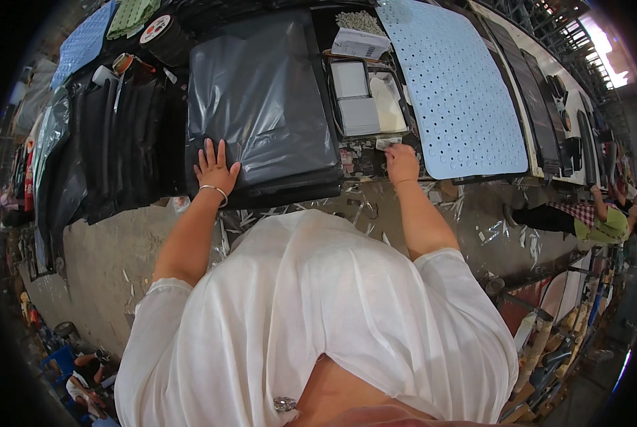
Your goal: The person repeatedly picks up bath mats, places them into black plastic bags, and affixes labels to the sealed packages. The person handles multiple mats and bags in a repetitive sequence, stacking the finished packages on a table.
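My left hand (215, 169), with a bracelet at its wrist, lies flat with fingers spread on the lower left of a stack of large black plastic bags (260, 101). Between the fingertips of my right hand (403, 163) is a small white printed slip (388, 142), held at the table edge. Just beyond it sits an open box (407, 120) with stacks of white cards (359, 116) in its compartments. Right of that hand, a light blue perforated mat (462, 96) with round bumps lies on the table.
More black plastic bags (121, 139) hang over the edge at left, near a roll of black tape (163, 40). Grey pellets (358, 22) lie behind a white packet (360, 44). Plastic scraps litter the floor (473, 213). Another person (591, 219) stands at the right.
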Tool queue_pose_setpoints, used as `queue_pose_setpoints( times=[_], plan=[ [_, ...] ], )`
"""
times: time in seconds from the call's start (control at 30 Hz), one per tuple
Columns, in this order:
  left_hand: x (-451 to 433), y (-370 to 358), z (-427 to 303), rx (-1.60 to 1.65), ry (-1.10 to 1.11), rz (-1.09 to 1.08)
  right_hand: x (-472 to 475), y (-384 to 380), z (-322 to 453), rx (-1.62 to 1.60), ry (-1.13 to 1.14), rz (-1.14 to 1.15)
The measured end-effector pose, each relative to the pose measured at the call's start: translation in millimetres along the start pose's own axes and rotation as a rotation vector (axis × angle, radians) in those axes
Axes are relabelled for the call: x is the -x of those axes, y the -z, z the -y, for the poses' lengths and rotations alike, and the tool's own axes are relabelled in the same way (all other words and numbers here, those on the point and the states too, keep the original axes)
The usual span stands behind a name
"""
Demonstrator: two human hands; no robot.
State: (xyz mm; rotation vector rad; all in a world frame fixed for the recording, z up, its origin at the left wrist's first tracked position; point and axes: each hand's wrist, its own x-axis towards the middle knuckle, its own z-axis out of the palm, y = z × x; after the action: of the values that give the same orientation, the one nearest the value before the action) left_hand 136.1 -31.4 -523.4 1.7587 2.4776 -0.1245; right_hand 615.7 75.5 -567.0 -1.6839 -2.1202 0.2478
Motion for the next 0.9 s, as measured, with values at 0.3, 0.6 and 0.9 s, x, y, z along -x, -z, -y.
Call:
queue_pose_setpoints(
  times=[0.3,0.6,0.9],
  plan=[
    [80.9,139.5,-105.9,1.54,-0.123,0.898,31.4,132.2,197.1,-0.439,0.552,-0.245],
    [97.0,151.3,-120.9,1.931,-0.004,0.824,25.5,151.2,228.6,-0.292,0.771,-0.309],
    [99.5,149.5,-108.8,1.974,-0.002,0.814,33.5,154.3,237.8,-0.279,0.753,-0.262]
  ],
)
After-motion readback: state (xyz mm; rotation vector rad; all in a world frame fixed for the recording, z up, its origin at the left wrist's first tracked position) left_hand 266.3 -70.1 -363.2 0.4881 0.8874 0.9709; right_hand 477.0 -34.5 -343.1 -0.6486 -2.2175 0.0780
